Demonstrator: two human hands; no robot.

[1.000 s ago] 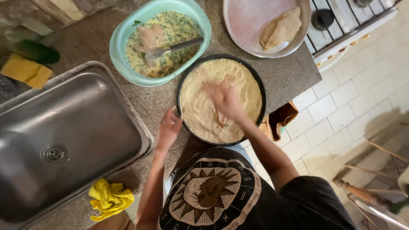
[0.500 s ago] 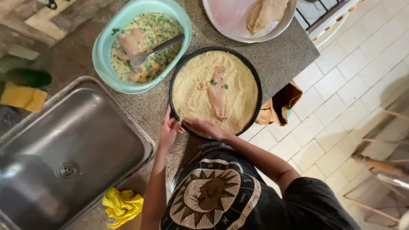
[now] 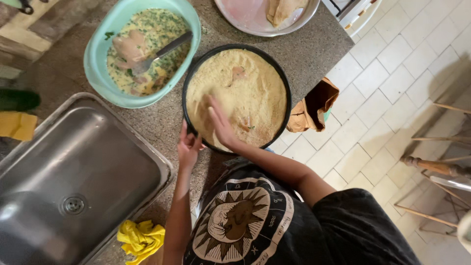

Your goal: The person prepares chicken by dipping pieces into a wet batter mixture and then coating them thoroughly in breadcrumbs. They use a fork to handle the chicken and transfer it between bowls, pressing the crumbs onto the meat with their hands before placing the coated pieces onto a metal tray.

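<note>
While a steel sink (image 3: 73, 181) filled the counter's left side, a round black pan of breadcrumbs (image 3: 240, 93) sat just beside it on the speckled countertop (image 3: 314, 54), below a teal bowl of herbed egg mix (image 3: 142, 49) holding a utensil. The right hand (image 3: 221, 125) lay open, fingers spread flat in the crumbs near the pan's front edge. The left hand (image 3: 189, 147) gripped the pan's near rim. A yellow cloth (image 3: 140, 238) lay by the sink's corner.
</note>
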